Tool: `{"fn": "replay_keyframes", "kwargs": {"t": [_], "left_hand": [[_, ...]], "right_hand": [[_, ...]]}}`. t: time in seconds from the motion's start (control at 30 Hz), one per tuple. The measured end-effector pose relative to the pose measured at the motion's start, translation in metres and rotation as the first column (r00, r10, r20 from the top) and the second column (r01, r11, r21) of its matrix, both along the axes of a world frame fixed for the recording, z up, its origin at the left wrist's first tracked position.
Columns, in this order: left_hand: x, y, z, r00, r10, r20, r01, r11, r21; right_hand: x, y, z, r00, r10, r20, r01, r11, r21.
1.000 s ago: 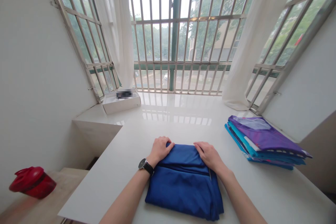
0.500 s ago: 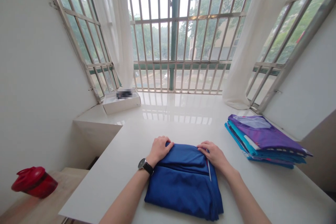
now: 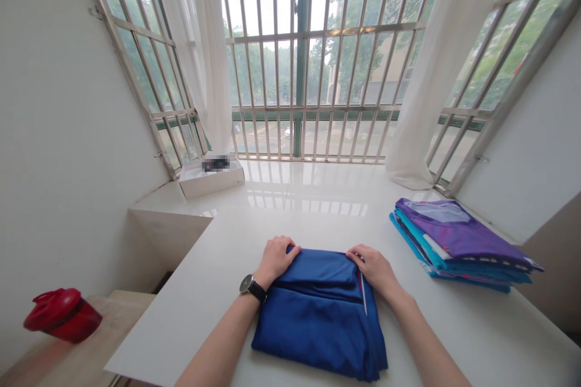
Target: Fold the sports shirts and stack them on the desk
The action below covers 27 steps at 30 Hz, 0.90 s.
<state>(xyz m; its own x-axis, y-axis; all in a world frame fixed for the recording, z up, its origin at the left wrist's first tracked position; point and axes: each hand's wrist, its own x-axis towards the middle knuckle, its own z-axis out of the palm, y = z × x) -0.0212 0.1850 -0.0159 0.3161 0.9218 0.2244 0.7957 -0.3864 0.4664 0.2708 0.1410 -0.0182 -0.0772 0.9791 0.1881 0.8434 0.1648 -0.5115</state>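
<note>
A blue garment [image 3: 313,320], folded into a flat rectangle, lies on the white tabletop in front of me. A thin white and red stripe shows near its right side. At its far left corner, my left hand [image 3: 278,259] has its fingers closed on the cloth, the thumb on top; a black-strapped watch [image 3: 252,285] is on that wrist. My right hand [image 3: 371,267] pinches the far right corner between thumb and fingers. Parts of both hands' fingertips are hidden by the hands and the cloth.
To the right stands a stack of folded purple and turquoise clothes [image 3: 458,242]. A white box [image 3: 211,181] with a blurred dark item sits at the back left. Below the table's left edge is a red lidded container [image 3: 66,314]. Barred windows and white curtains [image 3: 413,103] line the back.
My right hand has shifted slightly right along the garment's far edge to its corner. My left hand keeps its place on the cloth.
</note>
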Motion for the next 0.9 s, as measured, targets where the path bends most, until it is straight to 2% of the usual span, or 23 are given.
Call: {"fn": "replay_keyframes", "kwargs": {"t": [0.13, 0.3, 0.37, 0.43, 0.5, 0.63, 0.77, 0.9], "left_hand": [[0.0, -0.001, 0.0, 1.0, -0.001, 0.0, 0.001, 1.0, 0.023], [0.001, -0.002, 0.001, 1.0, -0.002, -0.017, 0.003, 0.999, 0.042], [0.001, -0.002, 0.002, 1.0, -0.003, -0.021, 0.004, 0.999, 0.043], [0.001, -0.003, 0.002, 1.0, -0.005, -0.024, 0.006, 0.999, 0.044], [0.0, -0.003, 0.002, 1.0, -0.001, -0.028, 0.002, 0.999, 0.043], [-0.001, -0.004, 0.002, 0.998, 0.0, -0.057, 0.003, 0.999, 0.041], [-0.001, -0.003, 0.002, 0.994, -0.011, -0.111, 0.016, 0.999, 0.043], [-0.001, -0.002, 0.0, 0.994, -0.005, -0.111, 0.01, 0.999, 0.039]], "right_hand": [[0.001, 0.0, 0.0, 1.0, 0.024, -0.01, -0.024, 1.0, 0.01], [-0.012, -0.002, 0.007, 0.993, 0.084, -0.079, -0.069, 0.983, 0.171], [-0.024, -0.006, 0.013, 0.989, 0.127, -0.076, -0.111, 0.976, 0.186], [-0.037, -0.012, 0.016, 0.985, 0.17, -0.026, -0.165, 0.977, 0.136], [-0.046, -0.019, 0.015, 0.981, 0.185, 0.064, -0.187, 0.982, 0.022], [-0.047, -0.026, 0.007, 0.957, 0.135, 0.256, -0.086, 0.977, -0.195], [-0.039, -0.024, -0.002, 0.947, 0.093, 0.306, -0.021, 0.973, -0.231], [-0.034, -0.015, -0.007, 0.961, 0.111, 0.252, -0.064, 0.98, -0.187]]}}
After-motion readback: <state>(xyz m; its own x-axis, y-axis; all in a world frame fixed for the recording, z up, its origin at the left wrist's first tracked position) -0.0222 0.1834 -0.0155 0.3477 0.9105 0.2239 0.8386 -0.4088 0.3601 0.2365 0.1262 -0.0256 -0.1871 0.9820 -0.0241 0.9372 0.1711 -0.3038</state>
